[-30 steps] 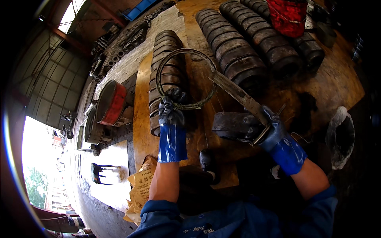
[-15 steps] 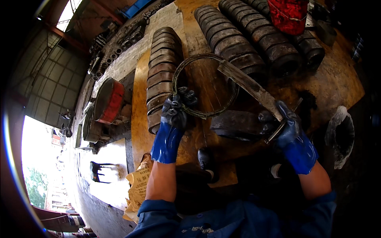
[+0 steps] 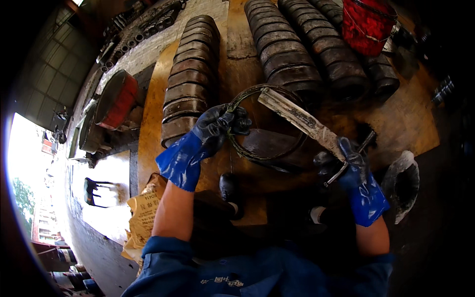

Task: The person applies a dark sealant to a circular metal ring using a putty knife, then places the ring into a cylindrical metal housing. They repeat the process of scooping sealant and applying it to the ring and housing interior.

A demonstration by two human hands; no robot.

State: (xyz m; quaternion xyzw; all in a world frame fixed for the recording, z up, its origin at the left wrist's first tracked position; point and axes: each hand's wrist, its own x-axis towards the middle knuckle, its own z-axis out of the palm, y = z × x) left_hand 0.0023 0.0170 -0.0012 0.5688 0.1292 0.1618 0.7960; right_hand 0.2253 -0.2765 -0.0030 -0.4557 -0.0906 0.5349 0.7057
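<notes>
Plainly, over the stained yellow-brown floor (image 3: 413, 116), right of a long row of dark, rounded segments (image 3: 192, 81), hangs a thin, dark, rough hoop (image 3: 241, 150); the blue-gloved left hand (image 3: 215, 126) pinches its left rim; the blue-gloved right hand (image 3: 354, 161) grips a long, flat, grey bar (image 3: 303, 122) by its near end; working well likely needs a steady rim, left fingers clear; the bar points up-left, long axis diagonal, overlapping the hoop's upper rim, contact unclear.
</notes>
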